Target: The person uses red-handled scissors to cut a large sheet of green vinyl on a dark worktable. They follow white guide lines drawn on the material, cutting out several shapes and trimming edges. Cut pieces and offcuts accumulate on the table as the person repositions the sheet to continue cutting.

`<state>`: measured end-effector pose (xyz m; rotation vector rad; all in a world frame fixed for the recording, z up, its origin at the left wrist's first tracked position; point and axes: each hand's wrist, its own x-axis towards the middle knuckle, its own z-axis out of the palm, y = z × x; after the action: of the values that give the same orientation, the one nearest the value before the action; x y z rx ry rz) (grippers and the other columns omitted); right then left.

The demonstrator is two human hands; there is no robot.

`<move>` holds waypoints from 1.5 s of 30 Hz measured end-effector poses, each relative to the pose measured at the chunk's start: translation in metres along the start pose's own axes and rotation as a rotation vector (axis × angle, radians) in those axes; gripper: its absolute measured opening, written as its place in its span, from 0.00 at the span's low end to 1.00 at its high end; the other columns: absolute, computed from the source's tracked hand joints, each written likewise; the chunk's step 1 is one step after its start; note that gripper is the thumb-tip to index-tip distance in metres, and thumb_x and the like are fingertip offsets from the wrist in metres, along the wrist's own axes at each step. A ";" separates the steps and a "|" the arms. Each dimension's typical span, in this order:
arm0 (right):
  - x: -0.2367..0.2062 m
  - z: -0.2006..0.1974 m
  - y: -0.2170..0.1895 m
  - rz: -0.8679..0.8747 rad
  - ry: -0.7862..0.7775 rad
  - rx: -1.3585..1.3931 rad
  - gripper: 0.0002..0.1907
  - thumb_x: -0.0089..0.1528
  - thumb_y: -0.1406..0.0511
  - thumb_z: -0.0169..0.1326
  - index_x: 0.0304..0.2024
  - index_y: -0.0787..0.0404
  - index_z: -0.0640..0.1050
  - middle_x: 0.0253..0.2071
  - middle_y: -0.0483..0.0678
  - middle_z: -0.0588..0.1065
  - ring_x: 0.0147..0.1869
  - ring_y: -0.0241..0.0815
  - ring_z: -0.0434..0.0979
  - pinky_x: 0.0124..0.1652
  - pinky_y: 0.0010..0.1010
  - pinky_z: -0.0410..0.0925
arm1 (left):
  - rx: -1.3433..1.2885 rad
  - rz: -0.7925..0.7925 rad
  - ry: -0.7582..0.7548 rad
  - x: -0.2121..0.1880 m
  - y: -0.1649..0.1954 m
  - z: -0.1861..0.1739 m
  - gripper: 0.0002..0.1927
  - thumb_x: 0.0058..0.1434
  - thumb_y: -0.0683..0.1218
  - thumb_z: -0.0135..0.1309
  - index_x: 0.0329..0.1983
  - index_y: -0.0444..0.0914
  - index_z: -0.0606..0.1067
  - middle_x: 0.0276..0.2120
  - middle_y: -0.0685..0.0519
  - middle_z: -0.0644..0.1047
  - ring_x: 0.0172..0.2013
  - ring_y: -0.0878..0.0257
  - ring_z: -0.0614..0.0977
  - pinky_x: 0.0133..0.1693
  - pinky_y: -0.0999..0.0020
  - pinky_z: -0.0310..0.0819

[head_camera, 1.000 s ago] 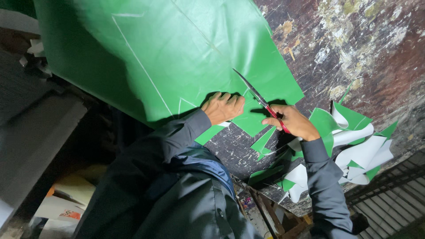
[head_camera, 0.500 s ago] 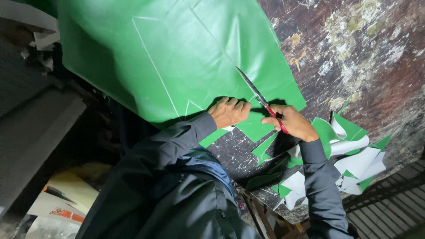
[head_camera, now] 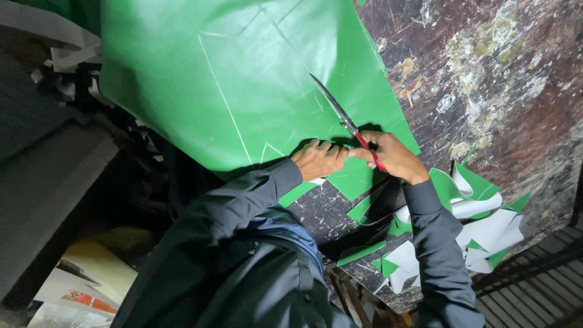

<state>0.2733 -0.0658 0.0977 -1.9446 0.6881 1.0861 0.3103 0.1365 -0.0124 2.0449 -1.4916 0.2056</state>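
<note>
A large green sheet (head_camera: 255, 79) with thin white marked lines lies over a scratched, paint-stained worktop (head_camera: 486, 91). My right hand (head_camera: 393, 157) grips red-handled scissors (head_camera: 345, 118), whose blades point up-left into the sheet along a marked line. Just to its left, my left hand (head_camera: 319, 159) presses down on the sheet's near edge, fingers curled, almost touching the right hand. Both arms are in dark sleeves.
A heap of green-and-white offcuts (head_camera: 480, 225) lies on the worktop at the right of my right forearm, with smaller green scraps (head_camera: 364, 209) below my hands. Paper and packaging (head_camera: 79, 285) sit in the dark at lower left. A slatted grate (head_camera: 534, 291) shows at lower right.
The scissors and my right hand have edged forward along the line in the green sheet. My left hand stays pressed on the sheet beside them. The camera view has shifted slightly.
</note>
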 end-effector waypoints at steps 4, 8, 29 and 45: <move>0.003 -0.002 -0.011 0.030 -0.008 0.052 0.22 0.59 0.52 0.63 0.29 0.63 0.75 0.19 0.44 0.67 0.22 0.33 0.68 0.25 0.29 0.62 | -0.021 0.019 -0.046 0.001 -0.003 -0.001 0.06 0.58 0.45 0.55 0.28 0.43 0.69 0.21 0.60 0.68 0.22 0.67 0.73 0.23 0.68 0.66; 0.015 -0.005 -0.025 -0.037 0.012 0.019 0.20 0.58 0.52 0.64 0.33 0.60 0.75 0.19 0.43 0.67 0.23 0.30 0.68 0.26 0.26 0.63 | -0.021 -0.010 -0.027 0.002 -0.004 -0.003 0.05 0.55 0.46 0.54 0.29 0.42 0.70 0.18 0.60 0.68 0.21 0.67 0.72 0.22 0.68 0.66; 0.044 -0.011 -0.098 -0.083 0.054 -0.039 0.27 0.60 0.47 0.63 0.28 0.64 0.75 0.17 0.44 0.65 0.21 0.34 0.66 0.25 0.32 0.61 | 0.017 -0.021 0.020 0.007 -0.008 -0.011 0.06 0.57 0.47 0.55 0.29 0.44 0.69 0.20 0.60 0.68 0.22 0.67 0.72 0.24 0.69 0.67; 0.047 -0.015 -0.124 -0.082 0.129 -0.165 0.28 0.59 0.45 0.64 0.30 0.64 0.78 0.19 0.47 0.68 0.23 0.37 0.67 0.26 0.32 0.64 | -0.071 -0.047 -0.005 0.010 -0.012 -0.020 0.07 0.59 0.48 0.54 0.29 0.44 0.69 0.19 0.59 0.67 0.21 0.65 0.73 0.24 0.67 0.68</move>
<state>0.3960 -0.0149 0.1075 -2.1800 0.5974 0.9998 0.3291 0.1412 0.0037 2.0234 -1.4318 0.1265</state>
